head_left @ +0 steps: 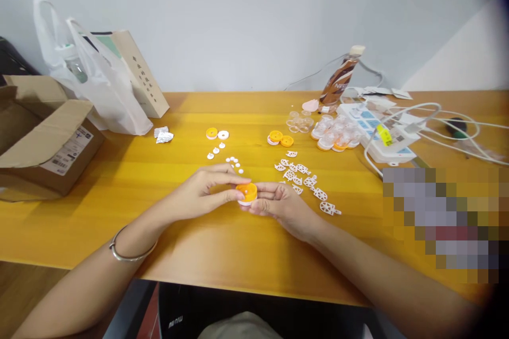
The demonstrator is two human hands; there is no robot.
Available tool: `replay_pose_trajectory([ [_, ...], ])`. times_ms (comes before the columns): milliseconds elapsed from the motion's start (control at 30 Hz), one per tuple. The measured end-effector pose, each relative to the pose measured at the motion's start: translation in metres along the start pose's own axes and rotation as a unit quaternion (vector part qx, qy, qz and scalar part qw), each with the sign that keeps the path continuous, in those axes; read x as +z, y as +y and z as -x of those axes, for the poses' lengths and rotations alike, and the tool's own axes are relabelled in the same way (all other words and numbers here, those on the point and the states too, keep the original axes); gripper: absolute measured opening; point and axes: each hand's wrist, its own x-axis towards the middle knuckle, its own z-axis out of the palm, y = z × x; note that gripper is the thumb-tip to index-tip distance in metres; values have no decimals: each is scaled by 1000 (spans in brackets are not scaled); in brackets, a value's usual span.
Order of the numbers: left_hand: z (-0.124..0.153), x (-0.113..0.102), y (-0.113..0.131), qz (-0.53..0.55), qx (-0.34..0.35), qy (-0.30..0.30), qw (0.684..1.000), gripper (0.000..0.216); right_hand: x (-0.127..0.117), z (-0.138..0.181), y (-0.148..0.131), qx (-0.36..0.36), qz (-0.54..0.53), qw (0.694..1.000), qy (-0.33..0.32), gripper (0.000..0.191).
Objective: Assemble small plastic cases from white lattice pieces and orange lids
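Both hands meet over the middle of the yellow wooden table (222, 254). My left hand (207, 190) and my right hand (280, 204) together pinch a small round orange disc on a white base (247, 193), fingertips closed on it from both sides. A silver bangle (129, 251) is on my left wrist. Just right of my right hand lie several small white wheel-shaped parts (306, 180). Tiny white round pieces (234, 161) lie just beyond my left hand.
Further back sit orange and white discs (217, 134), two more orange discs (280, 139) and clear round caps (334, 135). A bottle (338, 82), power strip (377, 132) and cables stand right; a cardboard box (43, 137), plastic bag (99, 85) and paper bag left.
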Motion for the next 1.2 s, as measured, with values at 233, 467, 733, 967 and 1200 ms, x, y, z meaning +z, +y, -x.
replay_pose_trajectory([
  [233, 1, -9, 3, 8, -12, 82, 997, 23, 1, -2, 0, -23, 33, 999, 23, 31],
  [467, 3, -20, -13, -166, -35, -42, 985, 24, -4, -4, 2, -62, 51, 994, 75, 37],
  [733, 3, -9, -13, -166, -21, -34, 985, 29, -5, -6, 5, -75, 78, 991, 77, 36],
  [967, 3, 9, -4, -162, 45, 37, 985, 17, -5, -8, 10, -77, 85, 991, 71, 36],
  [1200, 5, 26, -11, -179, 5, 67, 982, 14, -3, -10, 18, -85, 91, 988, 88, 33],
])
